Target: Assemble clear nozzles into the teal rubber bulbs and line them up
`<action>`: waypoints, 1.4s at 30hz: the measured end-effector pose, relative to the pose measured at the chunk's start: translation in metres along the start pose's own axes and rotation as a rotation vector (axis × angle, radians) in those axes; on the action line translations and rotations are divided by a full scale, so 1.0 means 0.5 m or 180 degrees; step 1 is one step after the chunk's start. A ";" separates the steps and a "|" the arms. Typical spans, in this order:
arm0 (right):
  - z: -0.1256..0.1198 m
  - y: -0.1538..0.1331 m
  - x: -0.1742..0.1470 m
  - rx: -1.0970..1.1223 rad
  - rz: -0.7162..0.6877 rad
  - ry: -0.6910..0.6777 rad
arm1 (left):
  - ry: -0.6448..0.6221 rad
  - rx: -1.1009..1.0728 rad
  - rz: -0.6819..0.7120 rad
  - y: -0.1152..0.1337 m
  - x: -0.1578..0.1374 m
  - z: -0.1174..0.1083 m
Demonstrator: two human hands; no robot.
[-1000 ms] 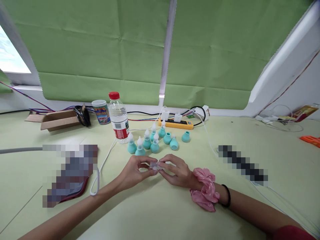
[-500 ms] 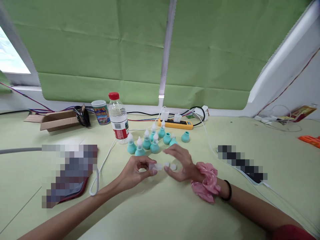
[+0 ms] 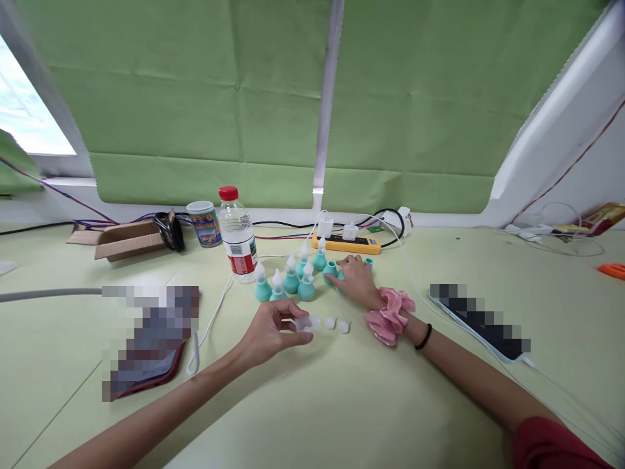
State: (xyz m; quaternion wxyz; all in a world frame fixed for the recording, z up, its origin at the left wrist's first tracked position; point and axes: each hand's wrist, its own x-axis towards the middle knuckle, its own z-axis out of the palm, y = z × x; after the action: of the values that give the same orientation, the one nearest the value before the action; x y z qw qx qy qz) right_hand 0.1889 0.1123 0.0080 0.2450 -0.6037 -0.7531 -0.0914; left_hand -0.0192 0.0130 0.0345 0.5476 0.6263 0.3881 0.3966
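Note:
My left hand [image 3: 273, 332] is closed, pinching a small clear plastic piece [image 3: 303, 322] between thumb and fingers just above the table. A second translucent bit shows at that piece's right end. Two small whitish nozzle tips [image 3: 344, 327] lie on the table to its right. My right hand [image 3: 359, 280] reaches over the teal rubber bulbs, thumb and fingers apart around one teal bulb [image 3: 340, 276]; whether they touch it is unclear. Beside the thumb stands an uncapped teal bulb [image 3: 331, 271]. Several teal bulbs with clear nozzles [image 3: 306, 286] stand upright to the left.
A water bottle [image 3: 237, 244] with a red cap stands behind the bulbs, beside a printed can [image 3: 204, 225] and an open cardboard box [image 3: 131, 242]. A yellow power strip [image 3: 346, 243] lies at the back. Phones lie left [image 3: 156, 378] and right [image 3: 481, 326], with cables trailing.
My right hand has moved forward from beside the nozzle tips to the teal bulbs. My left hand keeps its pinch on the clear piece. The view has shifted slightly.

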 end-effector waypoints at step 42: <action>-0.145 -0.123 -0.135 0.2021 -0.0959 -0.0847 | -0.0046 0.0990 0.0520 0.063 -0.035 0.006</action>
State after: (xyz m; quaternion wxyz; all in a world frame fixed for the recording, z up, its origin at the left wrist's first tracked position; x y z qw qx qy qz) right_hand 0.1594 0.0067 0.0478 0.3038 -0.3867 -0.8495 0.1908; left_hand -0.0215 -0.0076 0.0643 0.4128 0.7358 0.3885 0.3704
